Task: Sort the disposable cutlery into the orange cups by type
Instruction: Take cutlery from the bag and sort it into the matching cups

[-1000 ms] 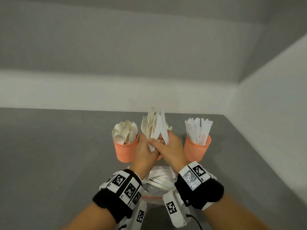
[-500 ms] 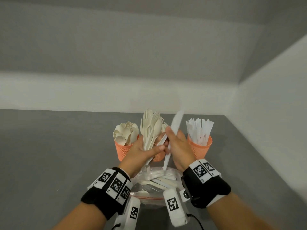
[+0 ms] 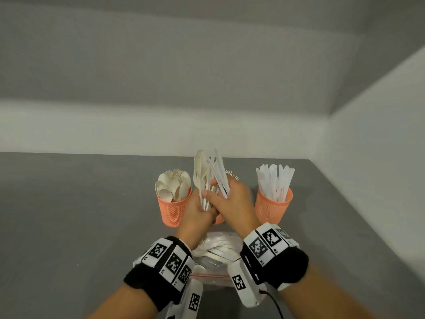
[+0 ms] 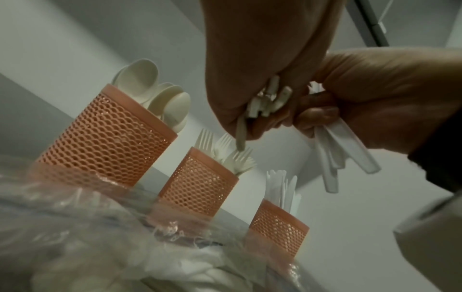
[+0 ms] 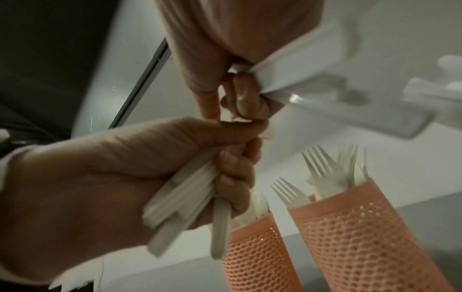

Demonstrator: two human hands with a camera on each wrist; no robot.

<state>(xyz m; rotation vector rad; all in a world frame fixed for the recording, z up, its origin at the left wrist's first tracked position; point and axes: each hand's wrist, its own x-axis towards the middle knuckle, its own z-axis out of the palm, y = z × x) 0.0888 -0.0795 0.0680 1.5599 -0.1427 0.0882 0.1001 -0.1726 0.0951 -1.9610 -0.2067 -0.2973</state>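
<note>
Since half a second ago, our right hand (image 3: 232,199) has closed back against our left hand (image 3: 197,209). Right fingers (image 5: 246,98) curl round white knives (image 4: 350,146); left fingers (image 5: 235,173) curl round a mixed cutlery bundle (image 3: 203,178). Both hands hide most of the fork cup (image 4: 200,183), between the spoon cup (image 3: 173,209) and knife cup (image 3: 272,209). Below lies a clear zip bag (image 3: 216,252) of cutlery on the grey table (image 3: 80,215). Wristband markers (image 3: 258,247) carry no readable text.
</note>
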